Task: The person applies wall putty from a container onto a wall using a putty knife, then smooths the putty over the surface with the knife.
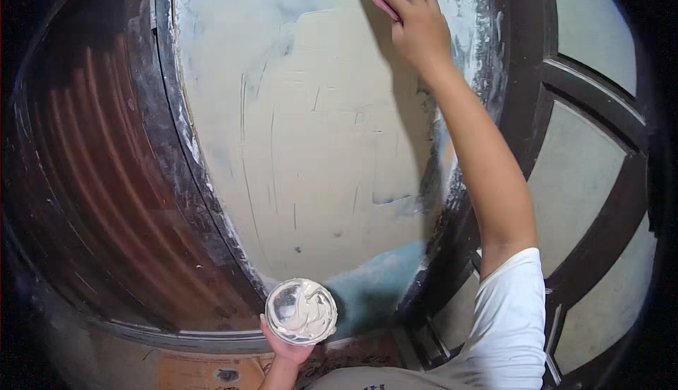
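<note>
My left hand holds up a round clear tub from below, its fingers mostly hidden under it. Creamy putty lies swirled inside. High on the wall panel, toward its right, my right hand is closed on a pink-edged putty spreader. Whitish putty is heaped along the spreader's upper edge, against the panel. Beige putty coats most of the panel, with thin vertical streaks and grey smudges. At its bottom right a bluish-green patch shows uncoated.
A dark, putty-smeared frame borders the panel on the left, beside a reddish-brown wooden panel. To the right stands a dark door frame with pale panes. Flattened orange-brown cardboard lies on the floor below.
</note>
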`<action>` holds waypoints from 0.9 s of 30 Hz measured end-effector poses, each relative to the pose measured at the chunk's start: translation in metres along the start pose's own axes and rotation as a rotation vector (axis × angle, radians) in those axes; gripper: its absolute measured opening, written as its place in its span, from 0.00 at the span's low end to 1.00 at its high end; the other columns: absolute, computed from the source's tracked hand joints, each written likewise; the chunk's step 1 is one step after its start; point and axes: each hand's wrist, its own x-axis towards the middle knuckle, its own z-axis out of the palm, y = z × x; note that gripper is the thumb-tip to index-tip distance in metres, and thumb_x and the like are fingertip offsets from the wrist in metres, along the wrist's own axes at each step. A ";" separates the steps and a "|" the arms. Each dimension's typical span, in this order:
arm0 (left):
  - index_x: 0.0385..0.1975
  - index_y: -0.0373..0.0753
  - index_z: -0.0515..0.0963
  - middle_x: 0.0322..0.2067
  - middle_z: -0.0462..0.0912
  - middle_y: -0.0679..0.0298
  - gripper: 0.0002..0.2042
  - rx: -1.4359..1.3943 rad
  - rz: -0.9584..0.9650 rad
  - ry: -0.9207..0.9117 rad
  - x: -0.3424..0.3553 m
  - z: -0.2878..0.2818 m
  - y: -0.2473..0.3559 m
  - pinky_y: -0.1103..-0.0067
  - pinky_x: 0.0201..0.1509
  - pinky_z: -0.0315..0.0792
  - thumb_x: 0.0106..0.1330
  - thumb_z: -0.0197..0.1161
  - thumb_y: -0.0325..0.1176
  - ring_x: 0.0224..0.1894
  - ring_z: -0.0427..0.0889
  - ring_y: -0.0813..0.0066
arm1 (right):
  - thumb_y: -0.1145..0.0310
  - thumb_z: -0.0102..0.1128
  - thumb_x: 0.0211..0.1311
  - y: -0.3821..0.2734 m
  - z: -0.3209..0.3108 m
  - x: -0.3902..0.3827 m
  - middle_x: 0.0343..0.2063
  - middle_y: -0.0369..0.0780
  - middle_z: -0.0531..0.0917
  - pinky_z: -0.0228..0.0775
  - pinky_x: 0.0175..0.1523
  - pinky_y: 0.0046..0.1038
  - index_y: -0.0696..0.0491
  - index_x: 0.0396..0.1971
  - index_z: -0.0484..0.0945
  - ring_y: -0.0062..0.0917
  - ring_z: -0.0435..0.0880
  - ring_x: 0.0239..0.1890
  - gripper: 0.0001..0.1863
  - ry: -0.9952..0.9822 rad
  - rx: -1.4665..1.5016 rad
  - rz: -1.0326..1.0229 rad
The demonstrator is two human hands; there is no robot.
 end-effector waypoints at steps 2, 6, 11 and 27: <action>0.67 0.48 0.60 0.67 0.59 0.57 0.42 -0.025 0.030 0.021 0.003 0.006 -0.003 0.49 0.68 0.54 0.57 0.44 0.71 0.67 0.60 0.49 | 0.72 0.54 0.54 0.003 0.016 -0.005 0.54 0.34 0.77 0.69 0.55 0.41 0.36 0.53 0.77 0.37 0.72 0.56 0.24 -0.046 0.034 0.074; 0.67 0.48 0.60 0.67 0.60 0.57 0.42 0.067 0.163 0.053 0.000 0.005 -0.009 0.50 0.68 0.54 0.57 0.43 0.71 0.67 0.60 0.50 | 0.72 0.56 0.55 -0.040 0.017 -0.099 0.56 0.34 0.76 0.67 0.53 0.40 0.37 0.54 0.76 0.36 0.72 0.57 0.24 -0.118 0.048 0.109; 0.66 0.47 0.60 0.66 0.61 0.57 0.42 0.056 0.183 0.046 0.004 -0.005 -0.015 0.49 0.67 0.55 0.56 0.46 0.70 0.66 0.62 0.50 | 0.68 0.59 0.55 -0.090 -0.019 -0.303 0.60 0.36 0.72 0.60 0.57 0.43 0.38 0.52 0.77 0.39 0.68 0.60 0.22 -0.447 0.185 0.236; 0.66 0.49 0.61 0.67 0.61 0.58 0.41 0.067 0.111 0.146 -0.006 -0.008 -0.004 0.50 0.68 0.55 0.57 0.44 0.71 0.66 0.61 0.50 | 0.78 0.63 0.49 -0.064 -0.064 -0.270 0.48 0.40 0.80 0.65 0.57 0.40 0.49 0.42 0.79 0.38 0.75 0.53 0.18 -0.230 0.341 0.259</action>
